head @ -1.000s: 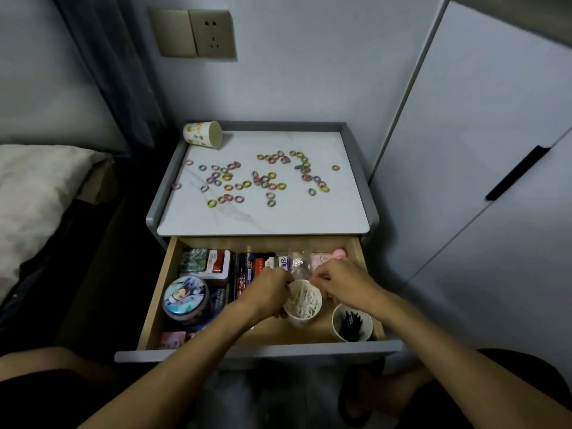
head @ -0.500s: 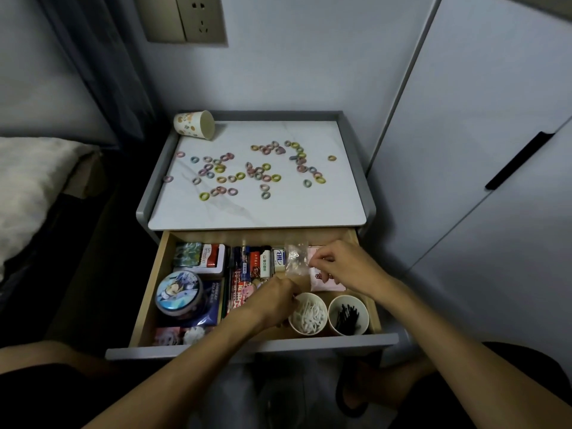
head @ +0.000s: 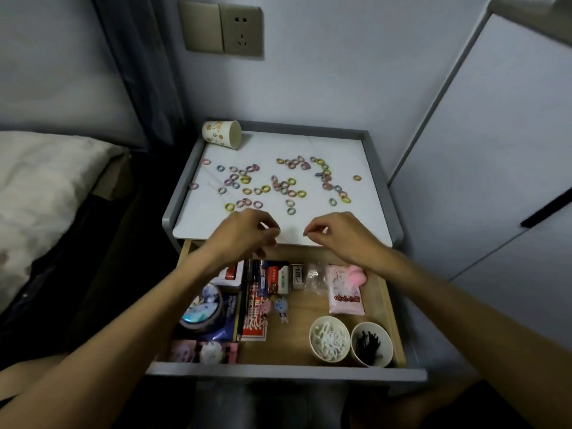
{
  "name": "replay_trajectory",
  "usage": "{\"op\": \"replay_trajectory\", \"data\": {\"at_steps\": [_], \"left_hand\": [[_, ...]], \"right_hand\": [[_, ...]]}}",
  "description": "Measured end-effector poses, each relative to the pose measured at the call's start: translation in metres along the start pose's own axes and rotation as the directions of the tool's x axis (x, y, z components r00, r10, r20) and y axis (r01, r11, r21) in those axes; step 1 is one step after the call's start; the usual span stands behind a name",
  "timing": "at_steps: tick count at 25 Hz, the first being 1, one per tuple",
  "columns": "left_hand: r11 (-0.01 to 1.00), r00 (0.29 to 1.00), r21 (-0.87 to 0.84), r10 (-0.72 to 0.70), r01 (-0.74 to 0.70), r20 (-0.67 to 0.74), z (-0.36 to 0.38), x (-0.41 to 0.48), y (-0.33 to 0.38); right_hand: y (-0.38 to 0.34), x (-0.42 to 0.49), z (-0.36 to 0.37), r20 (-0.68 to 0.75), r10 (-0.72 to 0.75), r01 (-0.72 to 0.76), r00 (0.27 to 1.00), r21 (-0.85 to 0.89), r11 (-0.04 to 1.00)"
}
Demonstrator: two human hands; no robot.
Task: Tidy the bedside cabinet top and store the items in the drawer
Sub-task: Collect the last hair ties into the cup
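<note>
Several small coloured hair ties (head: 291,182) lie scattered over the white cabinet top (head: 343,147). A patterned paper cup (head: 221,134) lies on its side at the back left corner. Below, the drawer (head: 278,371) stands pulled out. My left hand (head: 247,233) and my right hand (head: 337,233) hover side by side over the top's front edge, just short of the nearest ties. Both have loosely curled fingers, and I see nothing in them.
The drawer holds a cup of white cotton swabs (head: 329,339), a cup of black hairpins (head: 371,345), a pink packet (head: 345,292), a clear bag (head: 314,277), a round tin (head: 202,308) and small boxes. A bed lies left, a white wardrobe door right.
Both hands have left the clear bag and the swab cup in the drawer. They have risen to the front edge of the cabinet top.
</note>
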State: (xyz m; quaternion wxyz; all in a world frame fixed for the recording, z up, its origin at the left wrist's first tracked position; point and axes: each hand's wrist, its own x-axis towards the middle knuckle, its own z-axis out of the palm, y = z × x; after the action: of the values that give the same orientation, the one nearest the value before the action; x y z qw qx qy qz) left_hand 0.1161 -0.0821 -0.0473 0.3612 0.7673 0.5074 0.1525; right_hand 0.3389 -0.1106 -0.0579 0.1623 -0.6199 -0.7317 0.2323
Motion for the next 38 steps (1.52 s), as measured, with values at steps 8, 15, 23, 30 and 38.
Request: {"op": "replay_trajectory", "data": {"at_steps": [8, 15, 23, 30, 38], "left_hand": [[0.9, 0.956, -0.432, -0.173, 0.056, -0.235, -0.099, 0.052, -0.053], [0.896, 0.907, -0.435, -0.253, 0.089, -0.336, -0.118, 0.072, -0.091], [0.985, 0.87, -0.158, -0.142, 0.075, -0.472, -0.111, 0.079, -0.075], [1.0, 0.966, 0.022, -0.01, 0.017, -0.259, -0.07, 0.08, -0.039], [0.991, 0.967, -0.132, -0.039, 0.005, -0.253, -0.06, 0.084, -0.036]], "right_hand": [[-0.074, 0.186, 0.001, 0.057, -0.054, 0.036, 0.997, 0.292, 0.956], [-0.096, 0.296, 0.022, 0.063, 0.049, -0.069, 0.997, 0.371, 0.926], [-0.101, 0.259, 0.01, -0.208, -0.116, 0.172, 0.971, 0.274, 0.946], [-0.078, 0.138, -0.015, 0.054, -0.225, 0.194, 0.973, 0.34, 0.92], [0.064, 0.165, -0.047, -0.097, 0.443, -0.453, 0.891, -0.147, 0.879]]}}
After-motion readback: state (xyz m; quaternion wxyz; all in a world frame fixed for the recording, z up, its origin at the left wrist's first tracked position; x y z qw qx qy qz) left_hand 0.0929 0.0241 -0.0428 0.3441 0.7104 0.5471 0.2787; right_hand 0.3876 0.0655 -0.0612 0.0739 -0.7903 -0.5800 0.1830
